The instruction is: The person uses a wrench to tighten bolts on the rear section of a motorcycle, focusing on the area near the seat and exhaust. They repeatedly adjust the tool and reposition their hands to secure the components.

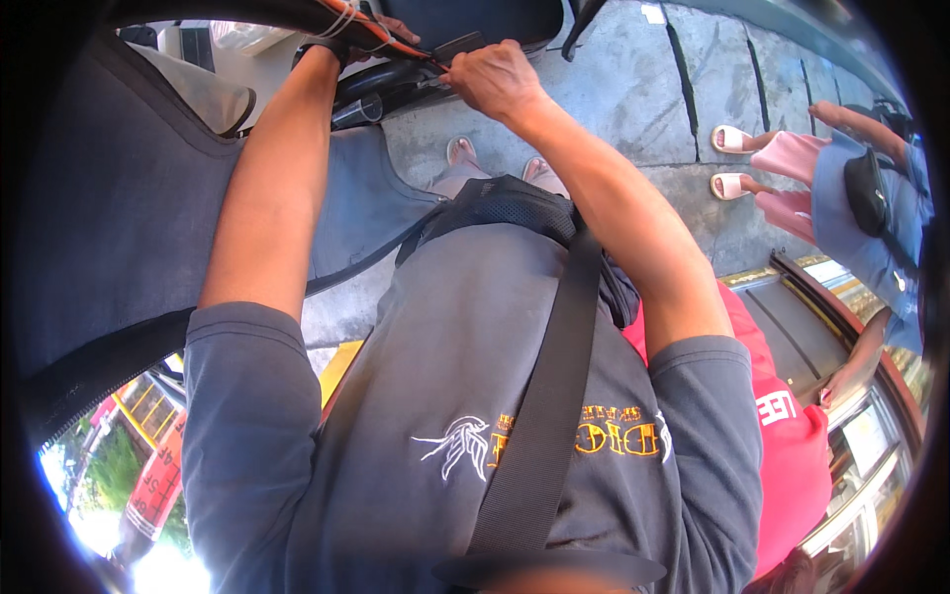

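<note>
At the top centre, my right hand (495,77) is closed in a pinch beside the end of a black edge with an orange cord (389,40) along it. A dark flat piece (459,46) lies right at its fingertips; what the fingers hold is hidden. My left hand (394,28) reaches behind this black edge, its fingers bent round it and partly covered. Thin white ties (341,18) wrap the cord. A large dark fabric sheet (109,208) with a zipped edge hangs left of my left forearm.
Beneath my hands are black tubing and a clear cylinder (358,111), with a dark seat-like pad (475,20) beyond. Grey paving (614,119) lies ahead. One person in blue (841,198) stands at right; another in red (782,416) is close beside me, near a glass-fronted case (871,445).
</note>
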{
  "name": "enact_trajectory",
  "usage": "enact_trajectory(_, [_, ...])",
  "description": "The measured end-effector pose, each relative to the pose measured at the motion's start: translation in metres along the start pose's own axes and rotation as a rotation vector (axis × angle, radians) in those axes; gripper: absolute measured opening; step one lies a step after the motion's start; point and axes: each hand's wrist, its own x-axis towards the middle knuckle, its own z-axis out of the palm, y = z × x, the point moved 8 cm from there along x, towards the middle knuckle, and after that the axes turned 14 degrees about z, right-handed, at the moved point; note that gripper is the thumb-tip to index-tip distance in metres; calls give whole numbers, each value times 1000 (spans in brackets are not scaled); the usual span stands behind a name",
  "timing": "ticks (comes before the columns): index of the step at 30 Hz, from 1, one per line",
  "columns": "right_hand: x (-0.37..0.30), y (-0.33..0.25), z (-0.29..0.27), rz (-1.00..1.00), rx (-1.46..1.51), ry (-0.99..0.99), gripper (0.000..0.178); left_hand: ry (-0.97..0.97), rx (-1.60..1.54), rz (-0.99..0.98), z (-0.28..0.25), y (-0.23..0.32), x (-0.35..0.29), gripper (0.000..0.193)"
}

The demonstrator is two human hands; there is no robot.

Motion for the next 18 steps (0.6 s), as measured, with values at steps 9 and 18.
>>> enact_trajectory(9, [-17,32,33,-31,50,273,37,-39,-2,-211,23,58,3,30])
enact_trajectory(18, [-13,45,85,20,280,329,37,-122,169,-7,9,43,1,34])
